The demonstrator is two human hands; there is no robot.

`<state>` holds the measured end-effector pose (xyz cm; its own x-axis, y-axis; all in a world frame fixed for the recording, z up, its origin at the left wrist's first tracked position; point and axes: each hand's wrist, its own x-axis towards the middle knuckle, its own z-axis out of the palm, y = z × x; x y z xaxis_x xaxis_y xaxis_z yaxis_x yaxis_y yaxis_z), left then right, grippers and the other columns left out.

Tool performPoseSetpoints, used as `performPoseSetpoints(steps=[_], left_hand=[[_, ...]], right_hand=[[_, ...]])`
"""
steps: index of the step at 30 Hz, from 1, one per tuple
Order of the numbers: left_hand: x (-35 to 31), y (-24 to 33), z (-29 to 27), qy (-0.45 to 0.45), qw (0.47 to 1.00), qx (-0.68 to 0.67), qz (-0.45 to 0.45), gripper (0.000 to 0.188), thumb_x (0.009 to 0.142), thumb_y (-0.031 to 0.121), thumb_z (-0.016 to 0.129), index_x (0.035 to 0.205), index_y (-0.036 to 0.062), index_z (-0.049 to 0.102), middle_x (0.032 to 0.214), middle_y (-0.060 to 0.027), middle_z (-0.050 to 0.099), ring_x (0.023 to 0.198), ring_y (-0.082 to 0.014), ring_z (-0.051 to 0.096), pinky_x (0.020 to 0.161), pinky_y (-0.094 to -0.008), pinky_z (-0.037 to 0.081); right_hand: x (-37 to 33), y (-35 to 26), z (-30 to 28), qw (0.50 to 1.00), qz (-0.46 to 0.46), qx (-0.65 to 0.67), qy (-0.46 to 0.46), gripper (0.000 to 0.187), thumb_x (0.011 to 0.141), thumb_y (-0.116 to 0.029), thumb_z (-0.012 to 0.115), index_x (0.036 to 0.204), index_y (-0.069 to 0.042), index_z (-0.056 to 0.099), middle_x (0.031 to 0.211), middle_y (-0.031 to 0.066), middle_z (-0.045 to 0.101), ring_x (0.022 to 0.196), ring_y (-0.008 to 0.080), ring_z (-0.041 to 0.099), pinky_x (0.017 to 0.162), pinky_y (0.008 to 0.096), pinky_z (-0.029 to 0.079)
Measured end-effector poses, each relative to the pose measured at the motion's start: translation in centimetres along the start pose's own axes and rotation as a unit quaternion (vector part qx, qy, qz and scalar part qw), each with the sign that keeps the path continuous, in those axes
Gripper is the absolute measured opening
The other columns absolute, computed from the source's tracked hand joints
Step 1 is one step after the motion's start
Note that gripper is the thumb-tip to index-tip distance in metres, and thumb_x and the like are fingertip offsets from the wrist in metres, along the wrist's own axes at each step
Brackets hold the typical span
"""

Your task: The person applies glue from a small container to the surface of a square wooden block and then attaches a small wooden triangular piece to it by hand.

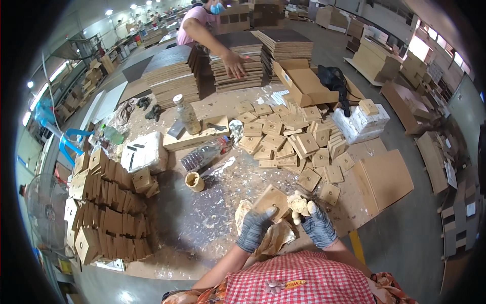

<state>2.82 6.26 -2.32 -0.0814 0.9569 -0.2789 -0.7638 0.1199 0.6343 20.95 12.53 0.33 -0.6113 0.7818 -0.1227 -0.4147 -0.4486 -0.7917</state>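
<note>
My left hand (254, 230), in a grey glove, is closed on a square wooden block (268, 199) with a hole in it. In my gloved right hand (320, 228) is a crumpled cream-coloured rag (297, 203), bunched up close to the block's right edge. Both hands are at the near side of the worktable, above a stained brown cloth or paper (276, 238). Beyond them lies a loose heap of similar wooden blocks (273, 141). A small round pot (194, 182) with a pale crusted rim stands to the left.
Stacked blocks (109, 213) fill the table's left side. A plastic bottle (205, 153) lies near a standing jar (187, 116). Cardboard (385, 180) and an open carton (298, 81) are at right. A co-worker's hand (234, 64) touches panel stacks (235, 48) across the table.
</note>
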Motion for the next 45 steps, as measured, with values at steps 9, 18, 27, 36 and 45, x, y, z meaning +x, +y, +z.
performPoseSetpoints(steps=[9, 18, 27, 36, 45], left_hand=[[-4.6, 1.9, -0.6, 0.113, 0.929, 0.322, 0.141, 0.034, 0.087, 0.026, 0.069, 0.096, -0.0070, 0.064, 0.073, -0.0089, 0.067, 0.063, -0.0110, 0.061, 0.056, -0.0265, 0.049], [-6.9, 2.2, -1.2, 0.130, 0.869, 0.451, 0.153, 0.024, 0.080, 0.015, 0.073, 0.091, -0.0053, 0.066, 0.075, -0.0095, 0.069, 0.065, -0.0092, 0.062, 0.057, -0.0266, 0.050], [-7.4, 2.0, -1.6, 0.126, 0.849, 0.475, 0.193, 0.032, 0.079, 0.025, 0.072, 0.094, -0.0012, 0.065, 0.075, -0.0127, 0.067, 0.065, -0.0190, 0.062, 0.063, -0.0336, 0.049], [-7.6, 2.9, -0.4, 0.136, 0.829, 0.511, 0.185, 0.023, 0.082, 0.019, 0.073, 0.082, -0.0021, 0.065, 0.066, -0.0056, 0.065, 0.060, -0.0066, 0.056, 0.052, -0.0270, 0.046], [-7.5, 2.8, -0.5, 0.119, 0.857, 0.477, 0.153, 0.026, 0.086, 0.020, 0.070, 0.094, -0.0037, 0.068, 0.073, -0.0038, 0.067, 0.064, -0.0057, 0.058, 0.057, -0.0238, 0.048]], right_hand=[[0.4, -0.8, 4.6, 0.993, -0.060, -0.098, -0.011, 0.060, 0.087, -0.032, 0.063, 0.135, 0.000, 0.044, 0.118, 0.0135, 0.058, 0.094, 0.0181, 0.060, 0.083, 0.0292, 0.050], [1.3, 1.1, 8.2, 0.911, -0.164, -0.367, -0.095, 0.051, 0.074, -0.019, 0.080, 0.120, -0.007, 0.061, 0.105, 0.0076, 0.062, 0.095, 0.0152, 0.061, 0.077, 0.0266, 0.052], [0.4, 0.8, 9.4, 0.755, -0.271, -0.591, -0.087, 0.050, 0.071, -0.029, 0.078, 0.112, -0.005, 0.063, 0.104, 0.0117, 0.058, 0.094, 0.0237, 0.060, 0.081, 0.0337, 0.052], [0.8, -0.5, 8.4, 0.800, -0.258, -0.539, -0.060, 0.040, 0.073, -0.020, 0.078, 0.107, -0.002, 0.066, 0.092, 0.0072, 0.061, 0.073, 0.0152, 0.059, 0.067, 0.0268, 0.051], [0.8, -2.2, 7.0, 0.988, 0.044, -0.134, -0.061, 0.047, 0.087, -0.027, 0.062, 0.124, 0.001, 0.057, 0.108, 0.0079, 0.064, 0.099, 0.0149, 0.060, 0.087, 0.0259, 0.049]])
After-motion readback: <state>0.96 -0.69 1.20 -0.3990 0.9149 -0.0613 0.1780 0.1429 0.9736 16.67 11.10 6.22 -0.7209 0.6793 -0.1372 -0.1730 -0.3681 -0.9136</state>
